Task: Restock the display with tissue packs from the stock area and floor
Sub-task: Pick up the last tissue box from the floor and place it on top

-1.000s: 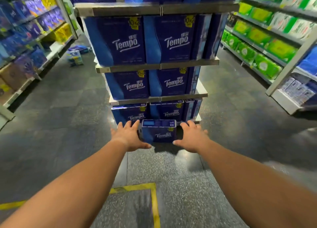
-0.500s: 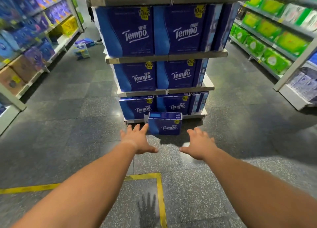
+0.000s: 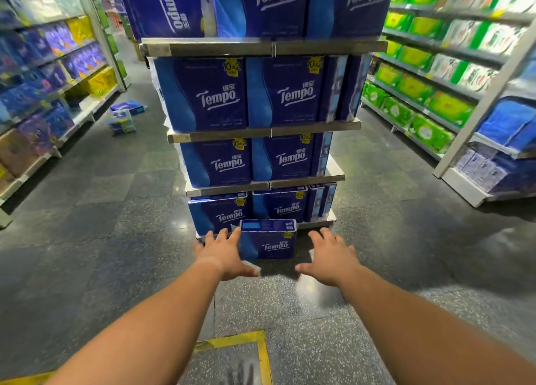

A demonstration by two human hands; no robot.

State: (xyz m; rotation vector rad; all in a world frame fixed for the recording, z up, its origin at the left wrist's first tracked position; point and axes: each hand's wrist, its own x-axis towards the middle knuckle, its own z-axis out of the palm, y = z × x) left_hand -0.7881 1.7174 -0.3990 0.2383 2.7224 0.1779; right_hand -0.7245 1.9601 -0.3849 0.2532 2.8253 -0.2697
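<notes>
Tempo tissue pack (image 3: 268, 243), dark blue with white lettering, is seen standing upright on the grey speckled floor (image 3: 290, 306), just in front of the lowest tier of the display stand (image 3: 264, 47). The stand is filled on each tier with larger Tempo packs (image 3: 203, 93) of the same blue. Both arms are stretched forward and down toward the pack on the floor. The left hand (image 3: 223, 252) is held at the left side of the pack, its fingers (image 3: 222, 235) spread and straight; whether they touch the pack cannot be told. The right hand (image 3: 329, 258) is kept apart from the right side of the pack, with the fingers spread and nothing held. Yellow tape (image 3: 262, 352) is marked on the floor near the camera. A few loose packs (image 3: 123, 118) are lying on the floor beside the left shelves (image 3: 58, 94). Green packs (image 3: 429, 132) are stocked on the right shelves.
</notes>
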